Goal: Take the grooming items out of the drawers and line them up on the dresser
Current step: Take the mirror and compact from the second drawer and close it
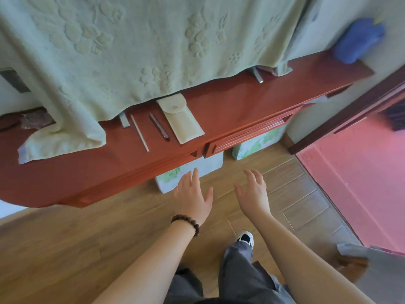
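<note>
On the red-brown dresser [230, 102] three grooming items lie side by side: a thin silver stick [140, 133], a dark pen-shaped tool [159, 127] and a cream snap pouch [179, 118]. The drawer front [247, 137] under the dresser's edge looks closed. My left hand [192, 195], with a bead bracelet at the wrist, hovers open below the dresser's front edge. My right hand [252, 191] is also open beside it, fingers spread. Both hands are empty and touch nothing.
A pale green embossed towel [131, 51] drapes over something standing on the dresser, hiding it. A blue cloth [359, 40] sits at the far right end. Floral boxes [256, 143] stand on the wooden floor under the dresser. A pink floor [361, 172] begins past a doorway at right.
</note>
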Tool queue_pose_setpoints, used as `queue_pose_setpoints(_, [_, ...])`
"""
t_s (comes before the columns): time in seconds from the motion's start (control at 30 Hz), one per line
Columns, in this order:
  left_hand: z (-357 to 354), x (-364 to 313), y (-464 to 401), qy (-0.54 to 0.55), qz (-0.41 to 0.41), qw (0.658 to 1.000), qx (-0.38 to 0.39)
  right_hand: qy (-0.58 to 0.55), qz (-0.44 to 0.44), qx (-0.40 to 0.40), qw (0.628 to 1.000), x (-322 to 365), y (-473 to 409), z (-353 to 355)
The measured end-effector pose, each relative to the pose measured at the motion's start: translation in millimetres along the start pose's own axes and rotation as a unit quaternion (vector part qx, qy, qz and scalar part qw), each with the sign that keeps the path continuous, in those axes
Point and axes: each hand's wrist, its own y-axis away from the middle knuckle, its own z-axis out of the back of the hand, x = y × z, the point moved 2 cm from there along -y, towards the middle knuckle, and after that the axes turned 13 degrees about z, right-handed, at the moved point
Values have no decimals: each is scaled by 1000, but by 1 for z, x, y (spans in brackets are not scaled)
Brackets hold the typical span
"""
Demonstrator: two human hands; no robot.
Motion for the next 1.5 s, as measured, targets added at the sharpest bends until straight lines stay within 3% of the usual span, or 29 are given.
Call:
queue_pose_setpoints(0.27, [-36,-78,-31,-37,2,998,-45,-35,33,15,999,-66,-69,36])
queue_pose_setpoints(0.57, [-109,-185,-60,-47,122,988,-85,10,140,114,983,-175,-177,113])
queue_pose_setpoints(0.83, [-134,-225,-74,-48,171,979,-96,-18,157,151,976,-219,-231,129])
queue_pose_setpoints(0.93, [-149,-221,-92,46,224,971,-69,-76,120,153,978,-225,-251,119])
queue_pose_setpoints(1.0, [-157,-215,-110,228,345,910,-24,-144,42,147,978,-226,-268,111])
queue_pose_setpoints(1.03, [-160,-213,-120,341,410,846,2,-179,6,147,973,-227,-276,105])
queue_pose_setpoints(1.13, [-176,-206,-146,649,496,571,75,-316,-112,158,929,-230,-304,81])
queue_pose_setpoints(1.17, [-184,-203,-153,702,494,508,77,-374,-157,160,900,-232,-312,71])
queue_pose_setpoints(1.2, [-190,-201,-160,733,488,468,72,-433,-198,156,865,-233,-321,62])
queue_pose_setpoints(1.3, [-205,-199,-179,789,467,396,49,-595,-306,124,733,-237,-340,43])
queue_pose_setpoints(1.37, [-208,-200,-189,840,436,322,26,-676,-326,113,651,-239,-347,35])
queue_pose_setpoints(1.4, [-208,-200,-192,851,427,305,17,-699,-328,109,626,-239,-348,33])
queue_pose_setpoints(1.5, [-209,-200,-193,843,434,317,14,-723,-323,98,603,-239,-345,31])
